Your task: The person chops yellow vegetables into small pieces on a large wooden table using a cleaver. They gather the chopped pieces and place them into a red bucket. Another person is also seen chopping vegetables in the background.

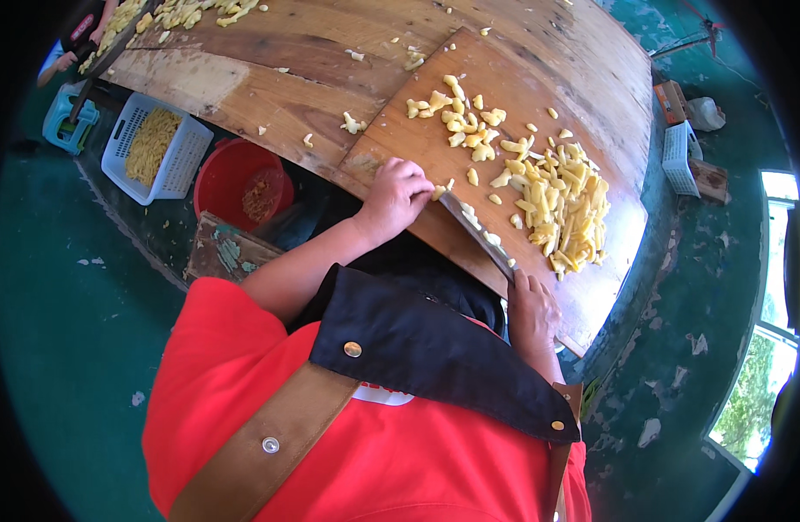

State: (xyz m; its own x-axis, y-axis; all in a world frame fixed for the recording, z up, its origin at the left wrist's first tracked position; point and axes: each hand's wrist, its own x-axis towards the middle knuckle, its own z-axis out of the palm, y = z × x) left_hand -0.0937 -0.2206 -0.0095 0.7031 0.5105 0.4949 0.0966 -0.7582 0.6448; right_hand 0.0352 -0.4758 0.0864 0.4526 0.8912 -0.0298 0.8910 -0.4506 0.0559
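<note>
My right hand point(532, 310) grips the handle end of a knife point(483, 240), whose long blade slants up and left across the near edge of a wooden board point(400, 140). Pale cut slivers lie along the blade. At its far end, my left hand point(397, 199) pinches a small knob of peeled ginger point(439, 192) with its fingertips, touching or nearly touching the blade. Beyond the knife, whole peeled ginger pieces point(472, 127) are scattered over the board. A heap of cut ginger point(566, 212) sits to their right, not far from my right hand.
The board rests on a large plank table point(295, 52) with stray ginger bits. Left of it, on the floor, are a white basket of ginger point(184, 160), a red bucket point(210, 176) and a blue plastic stool point(64, 117). Another person's hand point(66, 62) shows at the far left.
</note>
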